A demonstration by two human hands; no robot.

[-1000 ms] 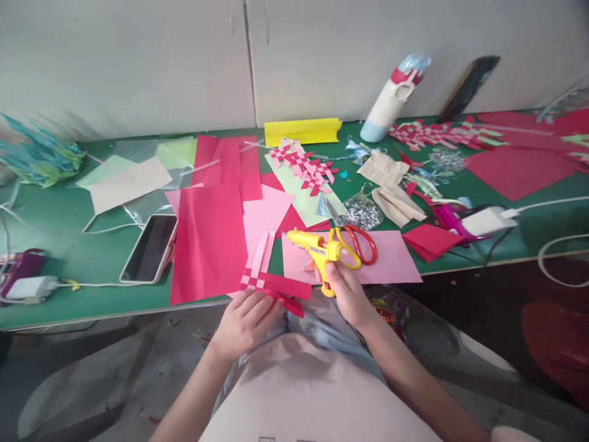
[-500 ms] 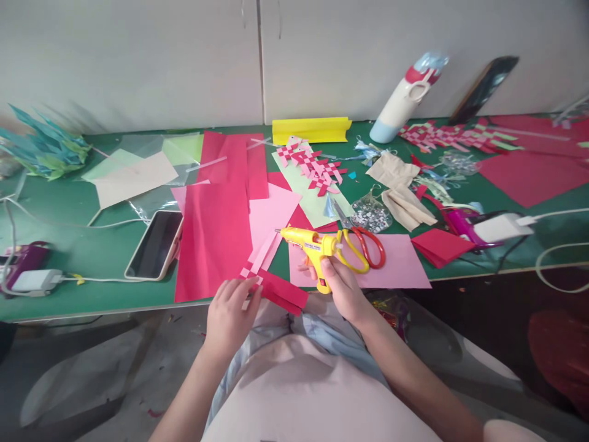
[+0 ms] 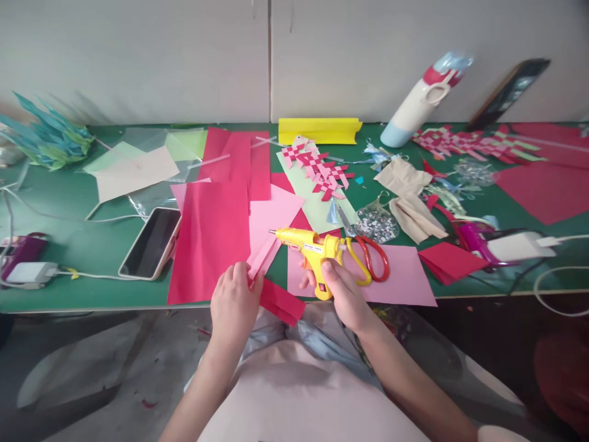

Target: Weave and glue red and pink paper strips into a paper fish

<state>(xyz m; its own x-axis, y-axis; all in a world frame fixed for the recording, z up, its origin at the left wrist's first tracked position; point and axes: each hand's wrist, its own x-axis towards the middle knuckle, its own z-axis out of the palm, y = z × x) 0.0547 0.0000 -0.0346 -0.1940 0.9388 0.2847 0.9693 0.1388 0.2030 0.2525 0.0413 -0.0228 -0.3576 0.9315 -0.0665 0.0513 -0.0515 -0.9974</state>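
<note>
My left hand (image 3: 237, 298) is closed on woven paper strips near the table's front edge; its fingers cover most of the weave. From under it a red strip (image 3: 281, 302) runs right and a pink strip (image 3: 265, 256) points up and away. My right hand (image 3: 346, 293) grips a yellow glue gun (image 3: 307, 244) by its handle. The gun's nozzle points left, above the pink strip. Red and yellow scissors (image 3: 373, 261) lie behind the gun on a pink sheet (image 3: 405, 276).
Red paper (image 3: 211, 239) and a phone (image 3: 151, 244) lie left. Farther back are woven paper pieces (image 3: 317, 164), a yellow folded sheet (image 3: 319, 131), a bag of beads (image 3: 378, 222) and a bottle (image 3: 416, 104). A white charger (image 3: 518, 247) with cables sits right.
My left hand has closed over the woven part, which is now mostly hidden. The glue gun's nozzle is slightly farther left. The view has shifted a little.
</note>
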